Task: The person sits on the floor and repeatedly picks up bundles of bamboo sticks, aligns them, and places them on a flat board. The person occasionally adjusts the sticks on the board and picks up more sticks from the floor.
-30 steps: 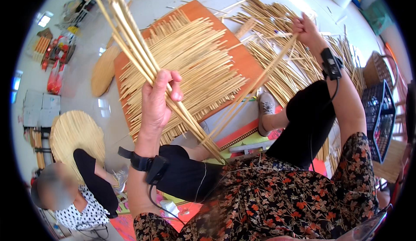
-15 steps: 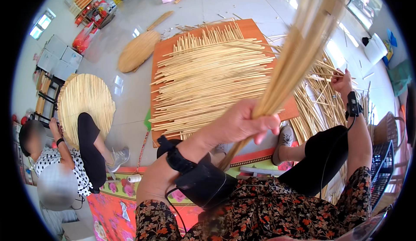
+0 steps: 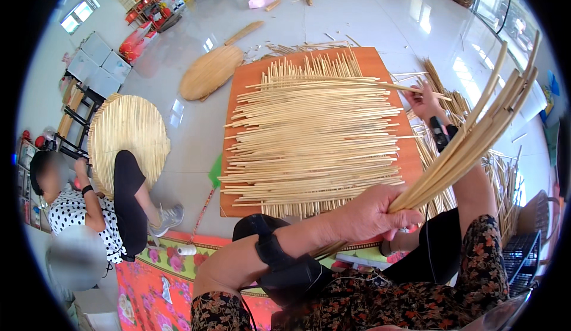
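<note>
My left hand is closed around a bundle of long pale reed stalks that slants up to the right. My right hand has its fingers closed on thin stalks at the right edge of an orange board. Dense rows of straw-coloured stalks lie crosswise on the board, with upright-running ones showing beneath at the far and near edges. Loose stalks are heaped to the right, partly behind the bundle.
A person in a dotted top sits at left with a round reed mat. An oval piece lies on the floor. A floral mat is below me. Baskets stand at right.
My left hand has swung right and lower with the bundle, now tilted rightward. My right hand has moved left and up toward the board. The view has shifted.
</note>
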Action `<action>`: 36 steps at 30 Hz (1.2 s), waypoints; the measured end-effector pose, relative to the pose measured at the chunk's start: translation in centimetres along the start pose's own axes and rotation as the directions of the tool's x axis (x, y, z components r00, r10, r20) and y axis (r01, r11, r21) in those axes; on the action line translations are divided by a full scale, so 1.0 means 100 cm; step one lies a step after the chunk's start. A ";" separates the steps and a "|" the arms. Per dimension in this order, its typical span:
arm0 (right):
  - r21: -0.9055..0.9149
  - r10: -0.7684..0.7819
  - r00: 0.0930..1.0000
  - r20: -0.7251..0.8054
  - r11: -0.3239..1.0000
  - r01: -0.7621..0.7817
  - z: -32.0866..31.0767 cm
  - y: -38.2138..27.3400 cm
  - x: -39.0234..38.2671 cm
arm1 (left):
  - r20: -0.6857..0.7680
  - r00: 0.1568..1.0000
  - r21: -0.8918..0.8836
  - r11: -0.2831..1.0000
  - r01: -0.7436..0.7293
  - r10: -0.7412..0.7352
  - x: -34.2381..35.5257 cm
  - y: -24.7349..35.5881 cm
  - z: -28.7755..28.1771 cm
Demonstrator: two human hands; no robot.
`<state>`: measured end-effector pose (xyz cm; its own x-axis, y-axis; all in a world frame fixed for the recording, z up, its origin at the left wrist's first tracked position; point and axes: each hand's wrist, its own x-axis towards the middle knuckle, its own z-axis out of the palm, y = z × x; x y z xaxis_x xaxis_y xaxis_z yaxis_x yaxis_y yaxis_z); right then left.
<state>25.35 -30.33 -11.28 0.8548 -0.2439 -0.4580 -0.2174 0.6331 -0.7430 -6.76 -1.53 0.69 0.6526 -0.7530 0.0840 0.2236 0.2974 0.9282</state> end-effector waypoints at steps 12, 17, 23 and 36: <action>0.029 0.123 0.987 0.101 0.991 -0.127 0.100 0.131 0.077 | 0.018 0.996 0.000 0.996 0.091 -0.091 0.009 0.012 -0.008; -0.052 0.196 0.981 0.008 0.979 -0.196 0.100 0.135 0.096 | -0.015 1.000 0.032 0.999 0.012 -0.011 0.013 0.003 -0.013; -0.291 0.248 0.968 0.027 0.929 -0.229 0.078 0.116 0.060 | -0.064 0.995 0.010 0.997 0.080 -0.080 0.017 0.017 -0.015; -0.240 0.259 0.354 0.899 0.966 -0.096 0.075 -0.013 -0.222 | -0.223 0.966 -0.014 0.991 -0.136 0.129 0.041 0.002 -0.024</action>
<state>10.19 -20.26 3.54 0.6700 0.7376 0.0841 -0.4052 0.4582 -0.7911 -2.26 -3.17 0.32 0.8211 -0.5579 0.1203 0.1427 0.4048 0.9032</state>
